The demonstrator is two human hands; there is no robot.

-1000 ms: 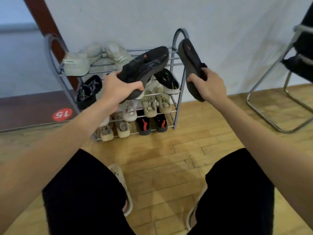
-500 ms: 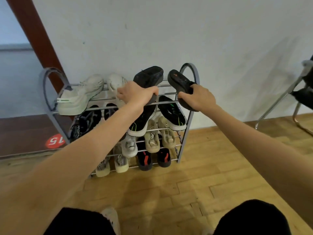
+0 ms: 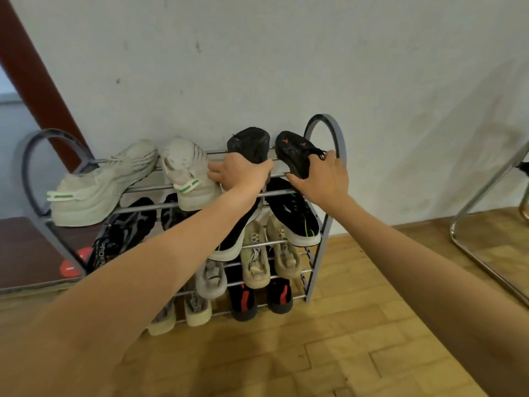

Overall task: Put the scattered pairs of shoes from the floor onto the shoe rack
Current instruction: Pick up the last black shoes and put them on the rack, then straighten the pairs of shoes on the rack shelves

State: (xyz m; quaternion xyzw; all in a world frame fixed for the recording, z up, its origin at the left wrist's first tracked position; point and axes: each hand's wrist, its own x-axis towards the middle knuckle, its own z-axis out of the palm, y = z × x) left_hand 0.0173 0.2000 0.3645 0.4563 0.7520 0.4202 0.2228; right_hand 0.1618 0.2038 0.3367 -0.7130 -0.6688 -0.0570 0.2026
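Observation:
A grey metal shoe rack (image 3: pixel 326 124) stands against the white wall, its tiers filled with shoes. My left hand (image 3: pixel 243 174) grips a black shoe (image 3: pixel 250 143) over the right part of the top tier, sole facing me. My right hand (image 3: pixel 322 181) holds the matching black shoe (image 3: pixel 294 151) just to its right, beside the rack's right arch; red marks show on its sole. A pale grey pair with green stripes (image 3: pixel 183 170) lies on the left of the top tier.
Lower tiers hold black, beige and black-and-red shoes (image 3: pixel 294 216). A chrome chair frame (image 3: pixel 486 230) stands at the right on the wooden floor (image 3: pixel 343 339). A dark red door frame (image 3: pixel 34 70) runs up at the left, near a red floor sticker (image 3: pixel 71 265).
Both hands have carried the black shoes up and forward to the top tier of the rack. The view has come closer to the rack and my legs have left the frame.

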